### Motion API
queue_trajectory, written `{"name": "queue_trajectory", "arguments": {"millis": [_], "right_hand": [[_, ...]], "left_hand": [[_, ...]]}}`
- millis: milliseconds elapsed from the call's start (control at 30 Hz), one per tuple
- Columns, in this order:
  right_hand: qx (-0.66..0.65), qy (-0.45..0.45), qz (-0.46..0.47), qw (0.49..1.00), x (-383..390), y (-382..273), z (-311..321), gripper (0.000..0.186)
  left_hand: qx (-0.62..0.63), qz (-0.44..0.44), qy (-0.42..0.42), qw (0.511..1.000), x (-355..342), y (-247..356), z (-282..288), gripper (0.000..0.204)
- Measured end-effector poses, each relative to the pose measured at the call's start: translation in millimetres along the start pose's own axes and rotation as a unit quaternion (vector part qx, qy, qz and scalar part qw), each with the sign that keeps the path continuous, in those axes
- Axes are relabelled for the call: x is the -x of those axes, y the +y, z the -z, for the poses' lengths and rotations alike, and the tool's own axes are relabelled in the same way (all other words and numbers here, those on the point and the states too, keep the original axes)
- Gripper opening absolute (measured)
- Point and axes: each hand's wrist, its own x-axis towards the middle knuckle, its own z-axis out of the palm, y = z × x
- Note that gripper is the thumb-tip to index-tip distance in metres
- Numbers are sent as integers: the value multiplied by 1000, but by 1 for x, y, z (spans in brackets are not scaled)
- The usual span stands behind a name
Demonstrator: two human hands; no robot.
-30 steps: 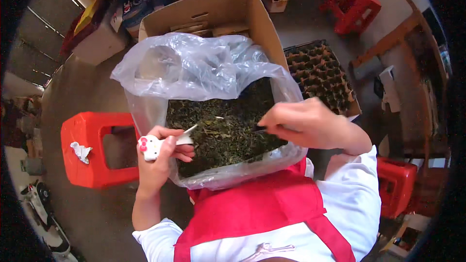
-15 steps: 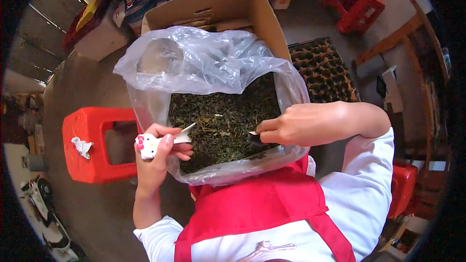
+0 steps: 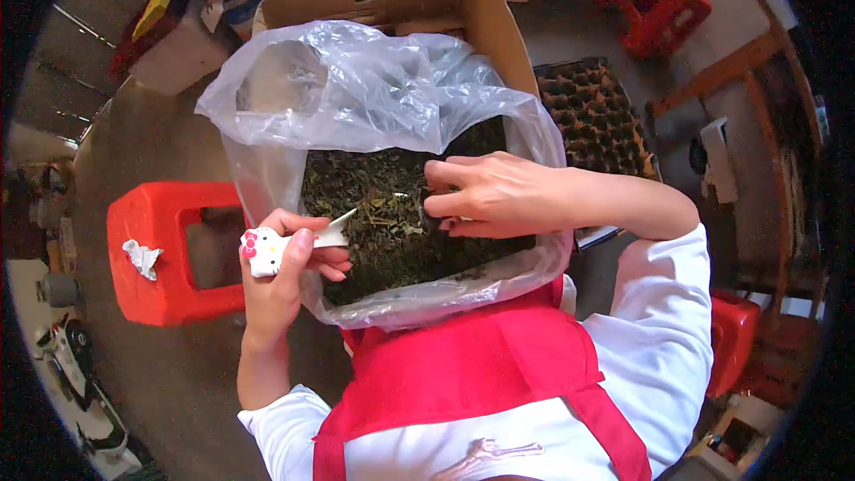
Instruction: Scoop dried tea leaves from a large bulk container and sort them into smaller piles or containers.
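sorting at an open stage: left hand (image 3: 276, 281), grip closed on small white tool (image 3: 289, 242); right hand (image 3: 494, 196), grip loose, empty-looking, on dried leaves (image 3: 392, 214) filling clear bag (image 3: 356, 89), apparently most left.

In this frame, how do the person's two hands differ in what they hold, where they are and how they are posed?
The left hand is closed around a small white tool with a cartoon-cat handle, while the right hand grips no tool. The left hand sits at the near rim of the clear plastic bag; the right hand reaches inside, fingers spread on the dark dried leaves. Both are bare.
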Motion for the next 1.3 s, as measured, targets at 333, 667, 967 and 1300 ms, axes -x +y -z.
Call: {"name": "queue_trajectory", "arguments": {"millis": [333,667,967,1300], "right_hand": [[77,3,20,997,-5,0,-4,22],[43,6,-42,998,2,-21,-5,27],[37,36,-81,995,-4,-37,8,30],[19,49,-96,994,-4,-43,17,30]], "left_hand": [[0,9,-15,1000,-2,-1,4,27],[20,18,-69,997,-7,2,0,22],[-186,-66,-121,973,-12,37,-22,19],[-286,-160,-111,938,-14,70,-18,19]]}}
